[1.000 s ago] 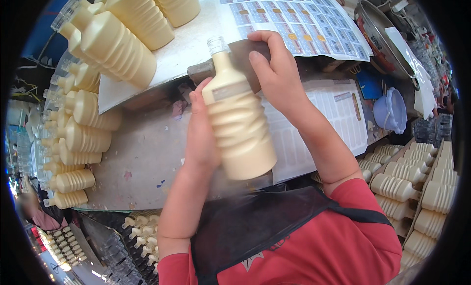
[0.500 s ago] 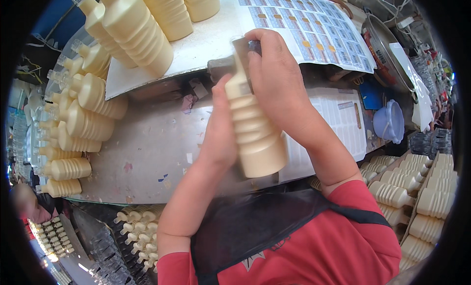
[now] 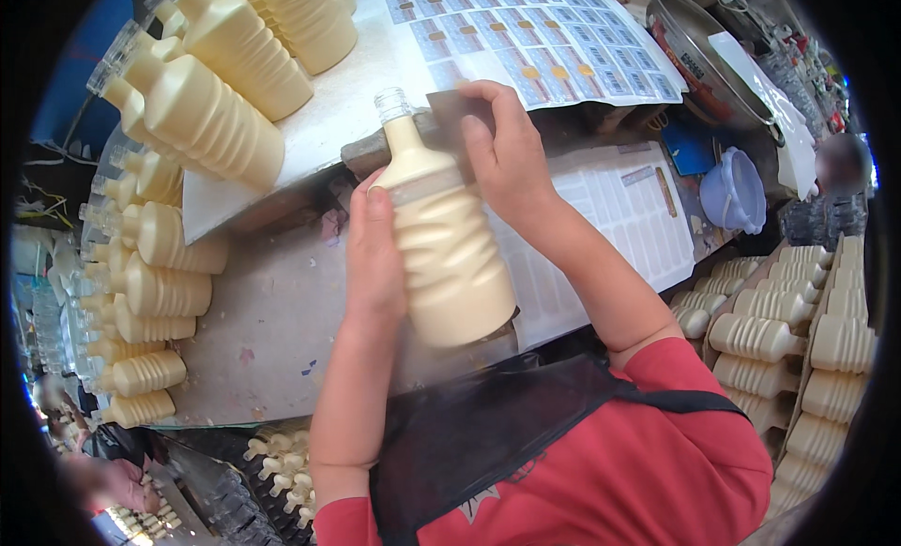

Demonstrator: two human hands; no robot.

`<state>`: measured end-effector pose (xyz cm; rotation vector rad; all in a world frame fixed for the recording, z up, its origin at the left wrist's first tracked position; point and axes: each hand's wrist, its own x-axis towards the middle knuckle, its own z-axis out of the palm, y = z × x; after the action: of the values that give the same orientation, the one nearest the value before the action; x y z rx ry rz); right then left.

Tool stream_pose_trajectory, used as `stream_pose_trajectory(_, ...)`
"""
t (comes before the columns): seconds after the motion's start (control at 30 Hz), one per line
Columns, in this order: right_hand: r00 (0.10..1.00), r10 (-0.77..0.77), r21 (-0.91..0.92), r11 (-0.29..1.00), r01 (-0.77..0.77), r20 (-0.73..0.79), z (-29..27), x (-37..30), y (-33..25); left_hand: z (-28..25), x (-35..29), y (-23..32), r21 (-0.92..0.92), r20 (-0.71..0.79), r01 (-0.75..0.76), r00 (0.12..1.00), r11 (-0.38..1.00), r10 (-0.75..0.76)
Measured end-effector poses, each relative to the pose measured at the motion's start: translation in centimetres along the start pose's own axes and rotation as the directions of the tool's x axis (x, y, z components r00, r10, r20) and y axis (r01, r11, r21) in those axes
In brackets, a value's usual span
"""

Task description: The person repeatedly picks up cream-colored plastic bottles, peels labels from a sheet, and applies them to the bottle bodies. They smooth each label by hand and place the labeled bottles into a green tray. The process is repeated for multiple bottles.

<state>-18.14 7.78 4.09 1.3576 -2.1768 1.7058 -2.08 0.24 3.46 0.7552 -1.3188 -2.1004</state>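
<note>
A cream-coloured bottle [image 3: 450, 288] with wavy ridged sides and a clear threaded neck stands tilted in front of me, its neck pointing away. My left hand [image 3: 374, 250] grips its left side, the thumb lying near the shoulder. A greyish band [image 3: 427, 186] runs across the bottle just under the shoulder. Beside the neck, my right hand [image 3: 507, 156] pinches a thin, dark, flat piece [image 3: 449, 114] between thumb and fingers. That piece is slightly blurred, and I cannot tell its material.
Several similar bottles [image 3: 211, 114] stand on a white board at the far left, with more lying along the table's left edge. A label sheet [image 3: 526, 39] lies at the back. On the right are a backing sheet [image 3: 610, 236], a lilac bucket [image 3: 734, 191] and stacked bottles [image 3: 751, 337].
The bottle has turned, bringing its broad face into view. My right hand has come away from the bottle's neck and shoulder with the flat piece. The whole view has shifted slightly.
</note>
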Motion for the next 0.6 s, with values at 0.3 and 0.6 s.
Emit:
stream_pose_trajectory(0.3,1.000,0.003,0.027,1.000,-0.003,-0.011,0.4,0.8,-2.0,-1.2,0.7,-1.0,-0.048,-0.071,0.029,0.997,0.998,-0.033)
stream_pose_trajectory(0.6,0.968,-0.075,-0.184,0.975,0.121,0.239,5.0,1.4,-7.1,1.9,-1.2,1.3,-0.210,-0.065,0.015,0.997,0.978,-0.029)
